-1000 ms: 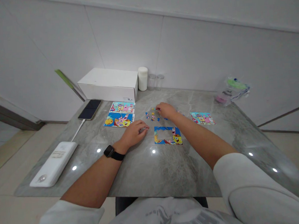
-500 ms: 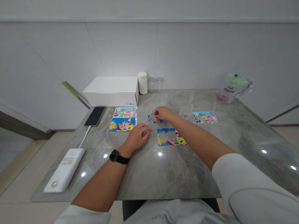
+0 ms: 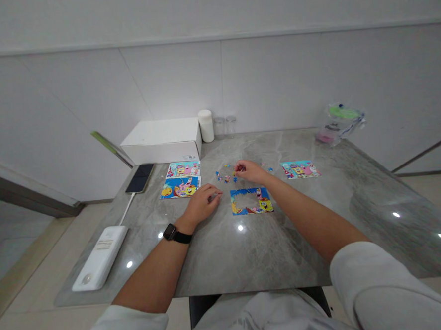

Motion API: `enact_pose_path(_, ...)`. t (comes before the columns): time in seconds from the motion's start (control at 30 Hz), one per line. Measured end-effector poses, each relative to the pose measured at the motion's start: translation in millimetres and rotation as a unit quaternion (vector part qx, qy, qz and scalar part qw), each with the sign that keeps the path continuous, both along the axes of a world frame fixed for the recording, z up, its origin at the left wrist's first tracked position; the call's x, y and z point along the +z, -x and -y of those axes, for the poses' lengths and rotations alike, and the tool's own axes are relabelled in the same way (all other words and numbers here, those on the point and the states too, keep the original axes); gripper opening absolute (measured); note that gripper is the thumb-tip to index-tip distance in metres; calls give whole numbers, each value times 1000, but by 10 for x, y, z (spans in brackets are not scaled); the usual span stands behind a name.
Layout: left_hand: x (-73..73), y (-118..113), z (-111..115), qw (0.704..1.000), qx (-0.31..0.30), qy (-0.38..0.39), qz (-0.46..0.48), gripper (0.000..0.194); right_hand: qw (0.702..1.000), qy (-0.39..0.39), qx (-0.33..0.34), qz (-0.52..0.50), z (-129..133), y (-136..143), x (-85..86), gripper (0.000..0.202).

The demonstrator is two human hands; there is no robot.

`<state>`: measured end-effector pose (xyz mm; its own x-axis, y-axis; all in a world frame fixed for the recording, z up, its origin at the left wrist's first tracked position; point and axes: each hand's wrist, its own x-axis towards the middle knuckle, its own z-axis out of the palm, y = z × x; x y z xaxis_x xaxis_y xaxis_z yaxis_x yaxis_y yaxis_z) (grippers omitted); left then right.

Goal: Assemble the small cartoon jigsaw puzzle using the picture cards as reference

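A colourful cartoon puzzle frame (image 3: 266, 204) lies on the grey table, its middle showing bare tabletop. Several small puzzle pieces (image 3: 227, 179) are scattered behind it. My right hand (image 3: 249, 171) is over these pieces with its fingertips pinched together; what they hold, if anything, is too small to name. My left hand (image 3: 204, 202) rests on the table left of the frame, its fingers loosely apart and nothing in them. Beyond it lie two cartoon picture cards, a light blue one (image 3: 183, 169) and a darker blue one (image 3: 180, 188).
Another picture card (image 3: 301, 169) lies to the right. A plastic bag (image 3: 339, 124) sits at the back right. Along the back stand a white box (image 3: 161, 138), a white bottle (image 3: 206, 126) and two glasses. A phone (image 3: 140, 178) is cabled to a white power bank (image 3: 100, 258).
My right hand has shifted slightly right over the pieces, uncovering some near its fingertips. My left hand has stayed in place. The camera view has tilted a little.
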<state>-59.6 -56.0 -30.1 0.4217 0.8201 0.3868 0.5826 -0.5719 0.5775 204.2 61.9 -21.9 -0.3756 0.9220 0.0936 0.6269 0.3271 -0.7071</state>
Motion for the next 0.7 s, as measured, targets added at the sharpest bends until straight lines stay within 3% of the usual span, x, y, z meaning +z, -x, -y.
enact_pose_path(0.2,147,-147,19,999,10,28,40,27,988,55,20,-145,684,-399,-28,22)
enact_pose_path(0.3,289,-331,50,999,-17,47,22,24,977,65,23,-202,945,-426,-51,27)
enact_pose_path(0.4,370,-543,105,998,-7,64,20,19,966,55,21,-250,1071,-375,-104,31)
enact_pose_path(0.53,320,-735,167,994,13,98,43,18,962,28,0,-270,1136,-313,-171,35)
enact_pose_path(0.7,178,-781,166,989,26,129,73,17,969,17,2,-248,1181,-311,-147,35)
